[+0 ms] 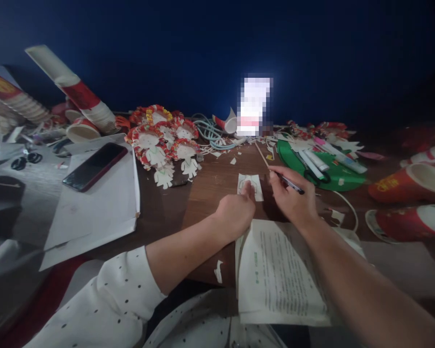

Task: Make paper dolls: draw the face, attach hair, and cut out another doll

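Observation:
On the brown table lies a small white paper [242, 183] with a figure drawn in outline. My left hand [235, 212] presses on it with an outstretched forefinger, the other fingers tucked under. Just to the right, my right hand [293, 195] is closed around a dark pen [292, 184], whose back end sticks out past the knuckles; its tip is hidden. A thin wooden stick [263, 155] is beyond these fingers; whether they touch it I cannot tell. Below both hands rests a printed booklet [279, 275], partly under the right forearm.
Several paper cut-out dolls [159, 147] with red trim are piled at left centre. A phone [96, 166] lies on white sheets [105, 215]. A glowing screen [254, 104] stands behind. Markers and scissors [313, 175] lie on a green sheet [342, 181]. Red paper cups [402, 222] lie right.

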A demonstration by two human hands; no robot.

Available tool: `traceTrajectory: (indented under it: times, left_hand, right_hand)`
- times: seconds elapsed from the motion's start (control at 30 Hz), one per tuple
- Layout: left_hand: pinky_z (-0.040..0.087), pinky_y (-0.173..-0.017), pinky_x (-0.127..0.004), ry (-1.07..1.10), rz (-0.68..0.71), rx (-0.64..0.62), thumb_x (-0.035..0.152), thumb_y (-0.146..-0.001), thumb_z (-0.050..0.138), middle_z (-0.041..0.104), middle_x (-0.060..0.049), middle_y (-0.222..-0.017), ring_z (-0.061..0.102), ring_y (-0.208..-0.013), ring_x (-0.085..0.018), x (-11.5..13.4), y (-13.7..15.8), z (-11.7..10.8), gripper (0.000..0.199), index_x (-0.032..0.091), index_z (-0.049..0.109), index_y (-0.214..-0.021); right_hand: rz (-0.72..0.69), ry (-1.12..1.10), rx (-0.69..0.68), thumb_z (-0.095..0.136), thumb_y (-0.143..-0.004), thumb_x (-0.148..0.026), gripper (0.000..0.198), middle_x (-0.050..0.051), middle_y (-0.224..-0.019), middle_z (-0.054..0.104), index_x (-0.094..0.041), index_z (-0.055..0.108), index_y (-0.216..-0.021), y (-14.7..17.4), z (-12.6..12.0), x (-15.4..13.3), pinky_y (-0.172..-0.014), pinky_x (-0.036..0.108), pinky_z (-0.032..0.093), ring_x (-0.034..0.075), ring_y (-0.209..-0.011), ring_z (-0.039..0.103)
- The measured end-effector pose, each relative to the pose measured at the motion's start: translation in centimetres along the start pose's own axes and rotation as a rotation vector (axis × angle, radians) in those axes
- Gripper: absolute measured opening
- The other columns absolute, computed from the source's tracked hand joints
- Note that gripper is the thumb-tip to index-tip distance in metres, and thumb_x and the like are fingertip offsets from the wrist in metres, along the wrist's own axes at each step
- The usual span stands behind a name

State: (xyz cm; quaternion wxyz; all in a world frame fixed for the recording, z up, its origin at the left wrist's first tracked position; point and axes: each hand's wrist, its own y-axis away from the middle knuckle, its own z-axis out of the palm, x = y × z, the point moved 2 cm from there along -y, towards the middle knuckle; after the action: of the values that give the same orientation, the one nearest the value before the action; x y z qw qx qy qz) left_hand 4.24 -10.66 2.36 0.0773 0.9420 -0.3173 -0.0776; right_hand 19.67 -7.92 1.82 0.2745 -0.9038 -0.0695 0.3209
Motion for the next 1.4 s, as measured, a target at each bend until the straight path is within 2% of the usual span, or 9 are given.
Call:
traceTrajectory:
  times: [0.13, 0.4, 0.73, 0.97, 1.4]
  left_hand:
    - [0.056, -0.059, -0.029, 0.008, 0.0, -0.006, 0.006, -0.091, 0.035, 0.028, -0.03, -0.153, 0.072, -0.088, -0.023, 0.0, 0.0, -0.1, 0.058, 0.0, 0.032, -0.149]
    - [0.057, -0.061, -0.029, 0.037, -0.015, -0.029, 0.007, -0.093, 0.034, 0.03, -0.03, -0.153, 0.073, -0.088, -0.023, -0.2, 0.0, -0.5, 0.058, 0.001, 0.029, -0.15]
    - [0.058, -0.063, -0.03, 0.05, 0.007, 0.004, 0.006, -0.092, 0.034, 0.032, -0.03, -0.153, 0.073, -0.091, -0.023, -0.2, 0.0, -0.5, 0.057, 0.0, 0.032, -0.149]
    - [0.058, -0.064, -0.029, 0.052, 0.006, 0.016, 0.006, -0.093, 0.034, 0.033, -0.029, -0.152, 0.072, -0.092, -0.023, -0.3, -0.1, -0.5, 0.055, 0.001, 0.034, -0.148]
    - [0.057, -0.063, -0.028, 0.06, -0.003, 0.025, 0.008, -0.093, 0.035, 0.036, -0.027, -0.152, 0.072, -0.09, -0.022, -0.4, -0.1, -0.4, 0.054, 0.004, 0.038, -0.147]
  right_hand:
    - [-0.049, 0.017, -0.012, 0.053, -0.091, -0.031, 0.024, 0.008, -0.099, 0.076, -0.021, 0.073, -0.099, -0.1, 0.0, -0.1, -0.086, 0.036, 0.054, 0.023, -0.094, 0.07]
    - [0.1, -0.002, -0.102, 0.057, -0.084, -0.034, 0.02, 0.008, -0.082, 0.075, -0.019, 0.069, -0.087, -0.2, 0.6, -0.1, -0.067, 0.032, 0.052, 0.022, -0.072, 0.069]
    - [0.063, -0.086, -0.158, 0.056, -0.086, -0.037, 0.02, 0.007, -0.082, 0.072, -0.02, 0.066, -0.086, -0.1, 1.2, 0.1, -0.07, 0.033, 0.051, 0.021, -0.074, 0.067]
    - [0.087, -0.126, -0.187, 0.057, -0.087, -0.037, 0.019, 0.006, -0.082, 0.072, -0.02, 0.066, -0.086, -0.1, 1.3, 0.0, -0.07, 0.033, 0.051, 0.021, -0.073, 0.066]
    - [0.082, -0.109, -0.205, 0.056, -0.086, -0.037, 0.02, 0.007, -0.081, 0.072, -0.02, 0.066, -0.083, -0.2, 1.1, -0.3, -0.07, 0.033, 0.05, 0.021, -0.074, 0.066]
